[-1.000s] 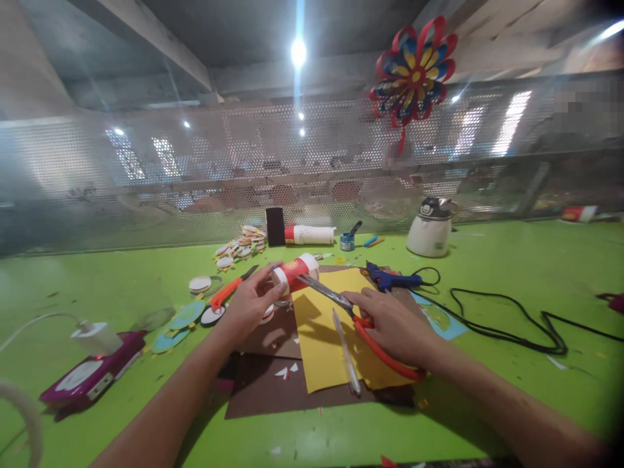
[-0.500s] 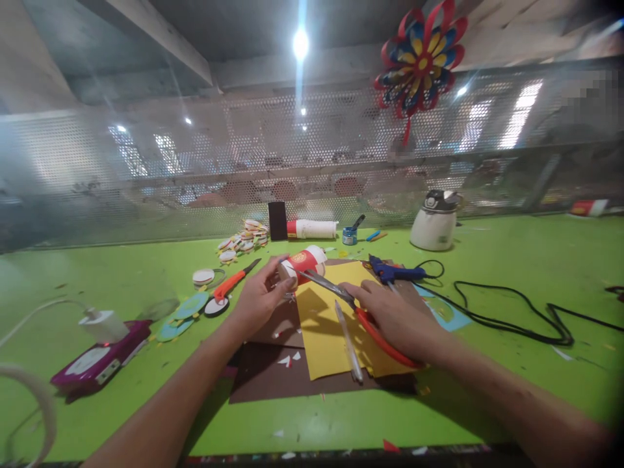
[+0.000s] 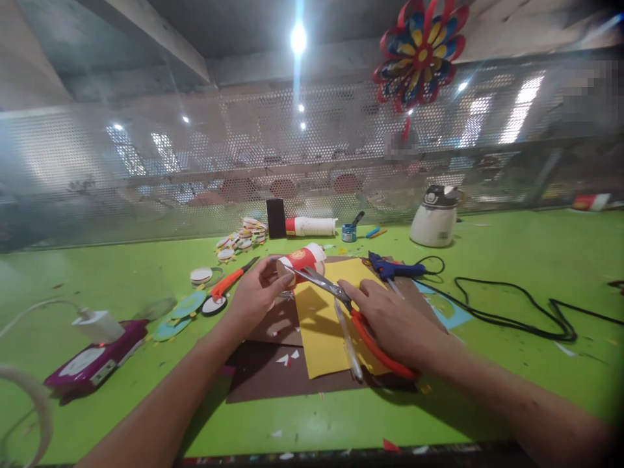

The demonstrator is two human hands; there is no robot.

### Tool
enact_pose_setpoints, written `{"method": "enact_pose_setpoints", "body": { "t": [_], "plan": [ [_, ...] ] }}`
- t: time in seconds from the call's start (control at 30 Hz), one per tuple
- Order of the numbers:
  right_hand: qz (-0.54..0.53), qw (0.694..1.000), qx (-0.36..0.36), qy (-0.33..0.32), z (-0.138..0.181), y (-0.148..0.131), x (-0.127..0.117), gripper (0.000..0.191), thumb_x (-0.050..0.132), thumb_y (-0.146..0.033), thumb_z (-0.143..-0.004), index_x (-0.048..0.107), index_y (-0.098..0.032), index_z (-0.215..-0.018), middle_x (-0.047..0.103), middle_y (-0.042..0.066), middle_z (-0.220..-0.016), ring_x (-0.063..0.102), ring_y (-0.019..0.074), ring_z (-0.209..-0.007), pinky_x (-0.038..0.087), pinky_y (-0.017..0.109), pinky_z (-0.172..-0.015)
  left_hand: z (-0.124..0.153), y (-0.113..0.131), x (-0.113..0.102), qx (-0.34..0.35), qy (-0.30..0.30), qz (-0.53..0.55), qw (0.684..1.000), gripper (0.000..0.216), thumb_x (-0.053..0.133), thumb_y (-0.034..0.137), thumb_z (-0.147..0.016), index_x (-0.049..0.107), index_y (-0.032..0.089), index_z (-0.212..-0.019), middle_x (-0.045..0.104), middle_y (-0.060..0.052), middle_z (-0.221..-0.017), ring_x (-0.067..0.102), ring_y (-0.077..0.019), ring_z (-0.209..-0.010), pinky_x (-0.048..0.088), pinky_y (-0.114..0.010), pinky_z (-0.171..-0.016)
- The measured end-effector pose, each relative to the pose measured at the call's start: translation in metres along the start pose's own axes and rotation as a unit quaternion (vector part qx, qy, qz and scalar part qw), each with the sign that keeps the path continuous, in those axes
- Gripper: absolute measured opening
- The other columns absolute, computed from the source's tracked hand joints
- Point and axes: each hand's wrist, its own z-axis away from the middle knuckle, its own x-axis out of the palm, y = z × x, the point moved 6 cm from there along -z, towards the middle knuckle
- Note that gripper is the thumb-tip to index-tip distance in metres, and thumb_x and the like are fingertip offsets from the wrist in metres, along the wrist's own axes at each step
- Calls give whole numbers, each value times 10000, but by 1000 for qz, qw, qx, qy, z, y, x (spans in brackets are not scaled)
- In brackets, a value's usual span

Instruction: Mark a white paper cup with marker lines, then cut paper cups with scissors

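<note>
My left hand [image 3: 258, 290] grips a red and white paper cup [image 3: 308, 258], tilted on its side above the paper sheets. Closed round the orange handles of a pair of scissors [image 3: 325, 284] is my right hand [image 3: 385, 316]. The scissor blades reach to the cup's near end, beside my left thumb; how far they cut into it I cannot tell. Beneath lie a yellow paper sheet [image 3: 322, 354] and brown sheets [image 3: 258, 380]. A clear pen [image 3: 348, 344] rests on the yellow paper, and white and red scraps [image 3: 287, 358] lie on the brown.
On the green table [image 3: 234, 432] stand a blue glue gun [image 3: 397, 268] with a black cord, a white kettle [image 3: 433, 221], a blue jar [image 3: 349, 233] and stacked cups [image 3: 312, 226]. At left are an orange utility knife [image 3: 229, 282], blue-green paper discs [image 3: 191, 303] and a purple power strip [image 3: 97, 364].
The scissors have shifted slightly left, their tips now nearer my left thumb at the cup's near end. My right hand moved along with them. The view has shifted a little.
</note>
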Motion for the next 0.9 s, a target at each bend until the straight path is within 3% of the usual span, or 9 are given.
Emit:
{"method": "enact_pose_setpoints", "body": {
  "t": [0.2, 0.33, 0.53, 0.67, 0.9],
  "plan": [
    [-53, 998, 13, -9, 1, -2, 3, 486, 359, -128, -938, 492, -168, -1404, 644, 159, -1035, 630, 287, -906, 451, 366, -754, -1, -2, -3, 33, 28, -6, 999, 477, 743, 420, -785, 566, 149, -1136, 701, -137, -1176, 673, -273, -1095, 519, -447, -979],
    [-73, 997, 20, -15, 2, -3, 2, 482, 342, -101, -940, 505, -169, -1389, 655, 177, -1119, 649, 299, -968, 469, 391, -801, -1, -3, -3, 33, 26, -10, 999, 480, 739, 420, -792, 559, 145, -1141, 688, -154, -1205, 667, -279, -1113, 513, -454, -982],
    [-121, 992, 17, 3, 3, 0, 4, 497, 373, -73, -919, 528, -171, -1380, 675, 167, -1086, 647, 323, -1047, 484, 452, -884, -2, 1, -1, 28, 14, 18, 999, 463, 765, 394, -766, 563, 161, -1112, 682, -145, -1239, 662, -279, -1127, 521, -439, -975],
    [-213, 976, -18, 30, 1, 2, 7, 451, 405, -109, -922, 570, -177, -1336, 688, 143, -1020, 641, 307, -1077, 488, 454, -933, -3, 3, -2, 28, 19, 43, 999, 437, 777, 365, -757, 572, 170, -1090, 705, -122, -1188, 670, -264, -1104, 528, -420, -960],
    [-340, 939, -50, -7, -4, 2, -6, 425, 453, -142, -884, 648, -164, -1261, 713, 134, -1216, 646, 316, -1129, 481, 490, -992, -5, -1, -3, 54, 18, 5, 998, 462, 750, 379, -799, 570, 158, -1163, 696, -142, -1190, 671, -266, -1091, 510, -448, -971]
  ]
}}
